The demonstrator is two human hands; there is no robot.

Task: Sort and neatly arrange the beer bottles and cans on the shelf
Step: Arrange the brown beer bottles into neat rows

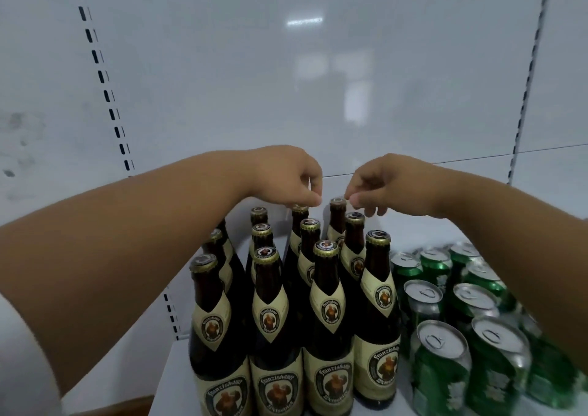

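Several brown beer bottles (329, 313) with cream labels and gold caps stand in rows on the white shelf (178, 371). To their right stand several green cans (440, 364) in rows. My left hand (286, 177) reaches over the bottles, its fingertips pinched on the cap of a back-row bottle (299, 221). My right hand (385, 183) hovers at the cap of the neighbouring back-row bottle (338, 215), fingers curled down beside the cap; whether they touch it is unclear.
A white back panel (286, 65) rises behind the shelf, with slotted uprights at the left (105, 87) and right (528, 75). My right forearm crosses above the rightmost cans.
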